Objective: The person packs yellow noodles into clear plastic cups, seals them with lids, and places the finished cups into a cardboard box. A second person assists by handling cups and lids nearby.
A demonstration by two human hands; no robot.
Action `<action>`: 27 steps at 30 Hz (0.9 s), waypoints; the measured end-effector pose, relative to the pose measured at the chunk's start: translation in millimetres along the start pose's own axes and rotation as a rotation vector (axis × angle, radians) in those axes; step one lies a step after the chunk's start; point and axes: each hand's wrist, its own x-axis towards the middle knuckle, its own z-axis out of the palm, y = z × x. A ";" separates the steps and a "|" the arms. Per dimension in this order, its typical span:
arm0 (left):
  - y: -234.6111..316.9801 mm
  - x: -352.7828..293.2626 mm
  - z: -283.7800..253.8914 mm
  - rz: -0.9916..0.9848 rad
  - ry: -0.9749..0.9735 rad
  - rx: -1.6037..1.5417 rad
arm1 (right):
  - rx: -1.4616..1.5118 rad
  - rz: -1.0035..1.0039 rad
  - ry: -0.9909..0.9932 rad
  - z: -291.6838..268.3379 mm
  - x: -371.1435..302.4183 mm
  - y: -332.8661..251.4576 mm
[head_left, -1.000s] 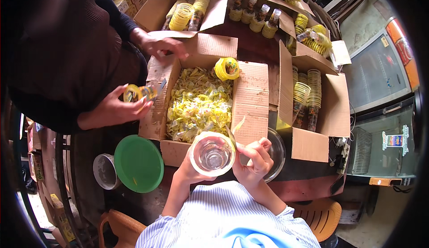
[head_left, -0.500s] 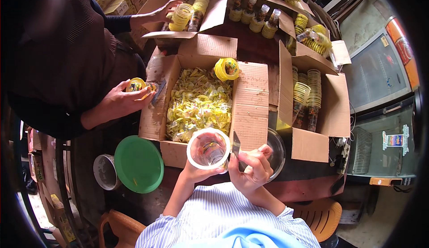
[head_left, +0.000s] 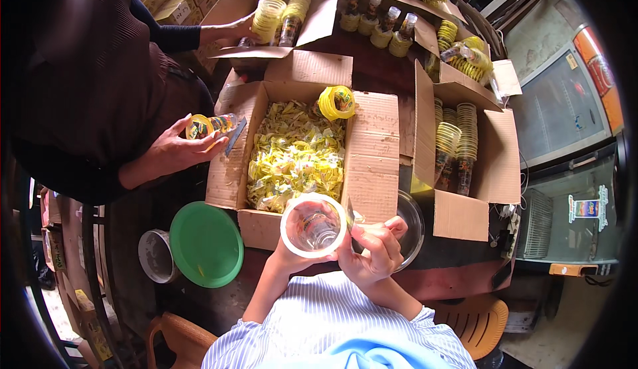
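Note:
A clear plastic cup (head_left: 318, 231) with a white rim and dark print tilts its open mouth up toward me. My left hand (head_left: 287, 260) grips it from below and the left, its fingers mostly hidden behind the cup. Close by the cup's right side, my right hand (head_left: 376, 250) pinches a thin, flat knife blade (head_left: 350, 213). The right fingertips are at the rim; whether the blade touches the cup wall I cannot tell. Just beyond the cup is an open cardboard box (head_left: 371, 149) full of yellow-and-clear plastic scraps (head_left: 296, 146).
Yellow ring-shaped pieces (head_left: 337, 103) rest on the box's far corner. At left, a co-worker's hand (head_left: 169, 153) holds printed cups and a blade. Cartons of stacked cups (head_left: 467, 129) stand right and behind. A green lid (head_left: 207, 244) and white tub (head_left: 157, 256) lie left.
The cup and my right hand have shifted slightly; the blade sits closer against the rim. The co-worker's far hand has drawn back left from the top of a yellow cup stack.

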 end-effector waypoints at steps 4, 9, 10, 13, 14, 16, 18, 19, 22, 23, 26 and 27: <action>-1.3 0.1 -3.1 0.041 -0.009 0.061 | 0.020 -0.010 -0.012 2.1 0.8 4.1; -2.5 1.6 -5.2 0.071 -0.016 0.063 | 0.043 0.006 -0.032 0.1 1.4 4.5; -1.5 3.5 -6.5 0.076 -0.049 0.069 | 0.040 0.008 -0.040 -0.5 1.5 5.6; -2.8 2.3 -6.1 0.057 -0.083 0.052 | 0.055 0.013 -0.050 0.8 5.0 10.6; -3.9 1.0 -5.9 0.045 -0.083 0.040 | 0.062 0.022 -0.051 1.1 4.8 11.3; -3.6 0.6 -6.4 0.030 -0.074 0.005 | 0.081 0.038 -0.053 1.8 5.2 13.0; -0.9 1.5 -4.8 0.012 -0.063 -0.032 | 0.067 0.056 -0.056 -0.3 3.0 11.6; -0.7 2.1 -5.5 0.002 -0.079 -0.015 | 0.059 0.066 -0.057 -1.0 2.2 11.2; -1.7 2.0 -8.5 -0.012 -0.128 0.052 | 0.063 0.081 -0.084 0.9 3.4 14.5; -2.9 1.2 -8.9 -0.006 -0.142 0.083 | 0.063 0.089 -0.094 0.8 3.1 16.1; -5.2 0.7 -7.4 -0.047 -0.099 0.004 | 0.074 0.116 -0.100 0.5 4.2 17.8; -4.9 2.4 -4.2 -0.061 -0.073 -0.112 | 0.083 0.131 -0.091 -0.8 3.5 16.2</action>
